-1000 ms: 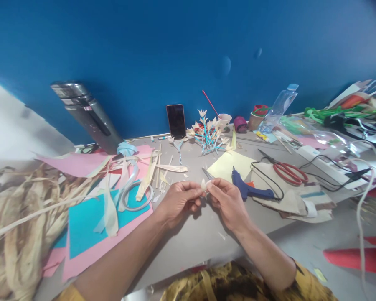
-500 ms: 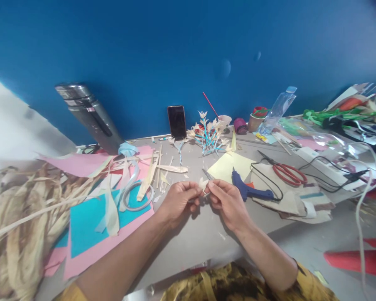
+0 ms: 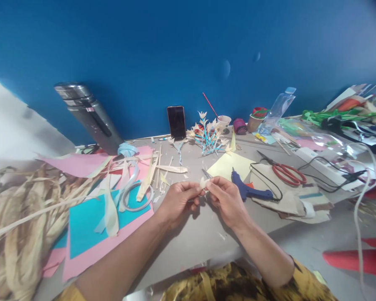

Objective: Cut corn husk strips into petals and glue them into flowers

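Observation:
A small cream corn-husk piece [image 3: 203, 182], petal-like at its top, is pinched between the fingertips of both hands above the middle of the table. My left hand [image 3: 180, 202] is closed on it from the left, thumb against forefinger. From the right, my right hand [image 3: 225, 200] grips it in the same way, and its fingers partly hide it. Just behind the fingers, a pointed metal tip [image 3: 206, 173] shows; the rest of that tool is hidden. Husk flowers on blue stems [image 3: 208, 136] stand beyond my hands, with a smaller twisted blue-and-white stem [image 3: 179, 151] beside them.
On the right lie a blue glue gun [image 3: 252, 191], red-handled scissors [image 3: 290, 173] and a power strip [image 3: 316, 161] with cords. Yellow paper [image 3: 230, 165] lies ahead. To the left are blue sheets [image 3: 87, 228], a tape ring [image 3: 127, 205], dried husks [image 3: 28, 234] and a leaning flask [image 3: 92, 119].
My right thumb and fingertips have shifted slightly left, closer over the husk piece. The left hand has hardly moved, and the things on the table stay where they were.

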Tool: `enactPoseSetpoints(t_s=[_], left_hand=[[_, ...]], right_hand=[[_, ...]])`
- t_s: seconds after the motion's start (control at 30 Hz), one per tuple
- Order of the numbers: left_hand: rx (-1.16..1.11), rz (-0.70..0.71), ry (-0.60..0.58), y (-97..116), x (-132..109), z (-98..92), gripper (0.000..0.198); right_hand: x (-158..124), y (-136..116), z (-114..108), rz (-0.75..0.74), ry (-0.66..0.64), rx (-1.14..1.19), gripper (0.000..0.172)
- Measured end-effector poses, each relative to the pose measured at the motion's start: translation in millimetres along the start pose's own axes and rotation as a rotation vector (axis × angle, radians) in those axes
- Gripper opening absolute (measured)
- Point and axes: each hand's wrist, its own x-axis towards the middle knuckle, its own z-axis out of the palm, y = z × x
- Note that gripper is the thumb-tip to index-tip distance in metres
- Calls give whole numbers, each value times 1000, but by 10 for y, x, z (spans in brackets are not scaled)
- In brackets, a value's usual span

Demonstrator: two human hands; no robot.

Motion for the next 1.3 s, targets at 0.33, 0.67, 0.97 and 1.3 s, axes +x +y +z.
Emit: enactPoseSetpoints(t_s=[0.33,0.67,0.97,1.3], left_hand=[[-50,-14,5,24,-5,7,18],[-14,-4,27,54,-21,35,24],[146,50,67,59,-36,32,20],[199,88,109,66,-51,65,22]], right_hand=[[-17,-51,45,-16,43,-50,29],[-25,-36,42,-30,38,-89,29],[-59,-37,23,-45,-88,-99,31],[-40,-33,42,-108,28,-191,26]])
